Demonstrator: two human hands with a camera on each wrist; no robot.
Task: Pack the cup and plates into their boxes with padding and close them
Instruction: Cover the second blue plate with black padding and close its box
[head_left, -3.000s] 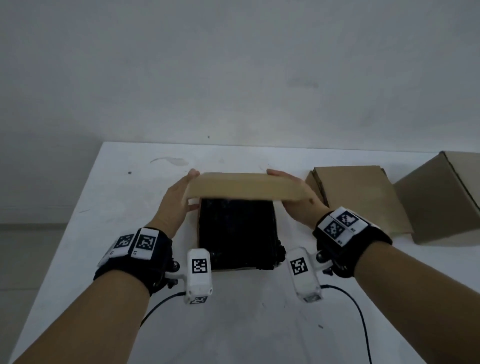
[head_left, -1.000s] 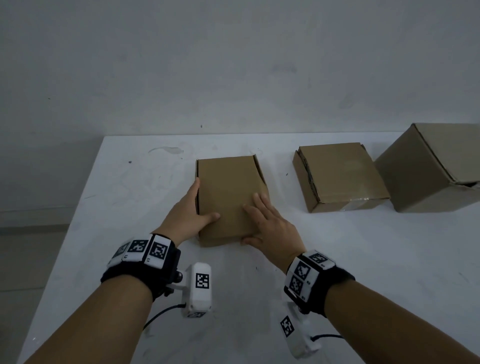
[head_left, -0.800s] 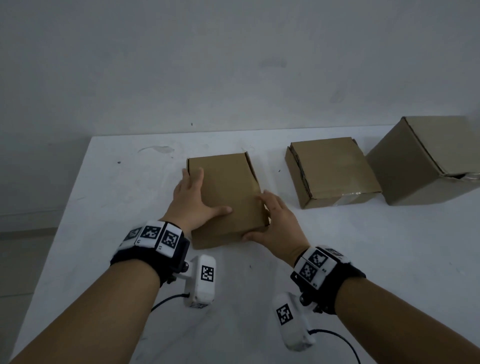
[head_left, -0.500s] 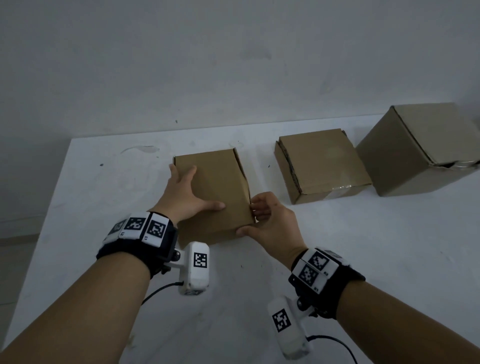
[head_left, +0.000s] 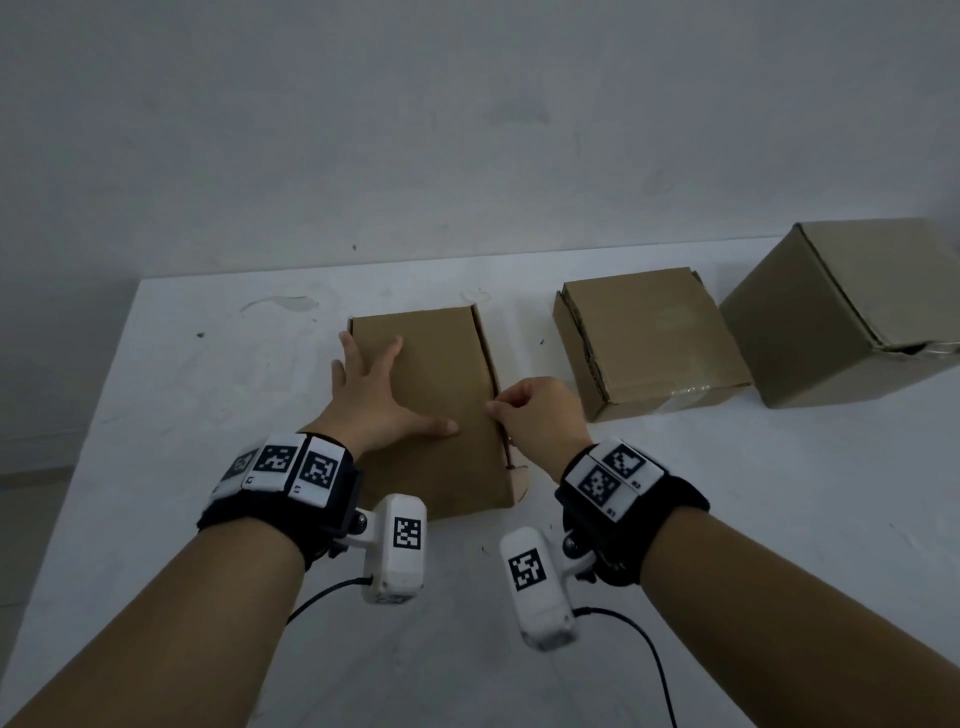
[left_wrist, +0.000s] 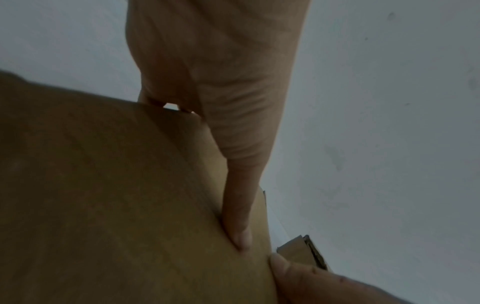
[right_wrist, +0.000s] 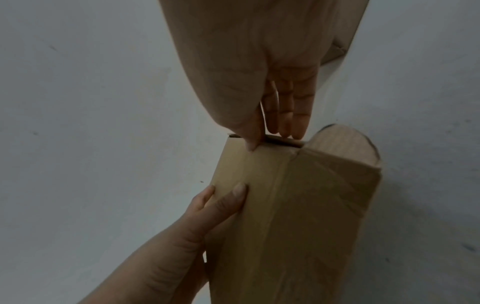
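A flat brown cardboard box (head_left: 441, 457) lies mid-table with its lid down, so its contents are hidden. My left hand (head_left: 379, 395) lies flat on the lid's left half, fingers spread, with the thumb (left_wrist: 239, 226) pressed onto the cardboard. My right hand (head_left: 501, 410) is at the box's right edge with curled fingers. Its thumb (right_wrist: 250, 142) is outside and its fingers (right_wrist: 285, 123) are tucked behind the lid's side flap, pinching it. A rounded tab (right_wrist: 345, 144) sticks out at the near right corner (head_left: 519, 480).
A second flat closed box (head_left: 649, 338) sits just right of my right hand. A taller cube box (head_left: 841, 312) stands at the far right. The white table (head_left: 208, 415) ends at the wall behind and at an edge on the left. Cables trail near my wrists.
The lid, held raised over black padding three seconds ago, now lies down. My left hand slid further onto it. My right hand left the lid top and curled onto the right edge.
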